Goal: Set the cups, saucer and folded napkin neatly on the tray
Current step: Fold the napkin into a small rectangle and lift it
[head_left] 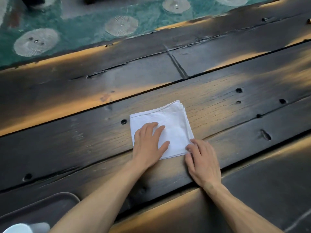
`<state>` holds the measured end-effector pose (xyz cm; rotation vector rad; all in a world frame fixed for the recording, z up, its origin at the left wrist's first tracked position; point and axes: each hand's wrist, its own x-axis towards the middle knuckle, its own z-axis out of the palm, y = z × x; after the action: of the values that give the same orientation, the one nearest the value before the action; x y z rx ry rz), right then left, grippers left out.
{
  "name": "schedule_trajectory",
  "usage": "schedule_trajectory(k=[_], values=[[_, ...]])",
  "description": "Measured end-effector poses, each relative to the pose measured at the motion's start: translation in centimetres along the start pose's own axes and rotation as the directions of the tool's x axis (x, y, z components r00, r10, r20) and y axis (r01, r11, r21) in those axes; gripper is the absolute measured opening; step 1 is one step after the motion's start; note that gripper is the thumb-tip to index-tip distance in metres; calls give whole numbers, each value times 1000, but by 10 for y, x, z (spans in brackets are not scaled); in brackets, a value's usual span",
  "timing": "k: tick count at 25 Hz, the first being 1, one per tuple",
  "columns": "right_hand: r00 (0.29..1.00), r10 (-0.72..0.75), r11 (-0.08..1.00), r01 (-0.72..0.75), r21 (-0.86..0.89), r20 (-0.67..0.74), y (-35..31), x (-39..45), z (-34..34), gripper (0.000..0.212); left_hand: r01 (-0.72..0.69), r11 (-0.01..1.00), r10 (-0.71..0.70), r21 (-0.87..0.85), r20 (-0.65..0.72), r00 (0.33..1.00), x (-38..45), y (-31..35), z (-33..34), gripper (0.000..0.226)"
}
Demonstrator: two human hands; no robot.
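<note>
Outdoor terrace or café: weathered plank table (67, 148) above green flooring (84, 22).

Soft white cloth napkin (170, 126) on rough dark wooden table (84, 135).

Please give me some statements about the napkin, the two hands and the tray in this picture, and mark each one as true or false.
1. The white napkin lies folded on the wooden table. True.
2. The left hand lies flat on the napkin with straight fingers. True.
3. The napkin already lies on the tray. False: the tray is at the lower left corner of the picture, apart from the napkin, which is on the table.
4. The right hand holds a cup. False: it holds no cup; its fingertips are at the near right corner of the napkin.
5. A pale rounded object shows at the bottom left, beside the tray. True, though too little of it shows to say what it is.
</note>
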<state>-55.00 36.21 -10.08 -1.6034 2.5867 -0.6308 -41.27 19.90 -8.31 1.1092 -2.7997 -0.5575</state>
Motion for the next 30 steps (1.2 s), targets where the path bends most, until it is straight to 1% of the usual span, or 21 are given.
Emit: schedule_trajectory(k=[2,5,10,14,16,18,19,21,23,24,26,30], values=[[999,17,999,-19,-44,-49,-2,0,2,24,-75,994,71,73,60,996,-15,-9,7,62],[994,65,995,-71,-67,-92,-3,0,4,27,-85,982,66,170,114,991,-26,-23,14,67],[993,100,986,-107,-125,-64,-2,0,6,29,-113,971,83,210,145,986,-33,-35,17,66],[989,139,983,-143,-116,-46,-4,-1,1,31,-106,975,77,195,150,986,-34,-32,13,68],[986,138,985,-146,-91,-92,-9,-2,-3,32,-73,987,58,142,105,993,-31,-33,6,69],[990,81,990,-94,-105,-119,-20,21,-2,35,-55,994,51,98,41,998,-16,-36,0,70],[995,61,991,-71,-116,-84,-29,40,2,40,-53,994,52,98,21,998,-6,-36,-1,70],[997,35,994,-27,-103,74,-51,80,12,51,-34,991,33,131,6,999,10,-31,2,68],[976,10,989,22,-144,218,-60,106,29,58,6,986,-9,166,14,1000,21,-26,12,65],[966,14,982,34,-184,256,-57,110,38,61,21,983,-25,182,19,1000,24,-26,16,65],[956,56,966,20,-256,287,-43,107,51,64,48,978,-50,205,6,999,26,-30,24,68],[960,160,955,-92,-283,230,-38,105,59,71,126,975,-122,183,-31,992,24,-36,32,72]])
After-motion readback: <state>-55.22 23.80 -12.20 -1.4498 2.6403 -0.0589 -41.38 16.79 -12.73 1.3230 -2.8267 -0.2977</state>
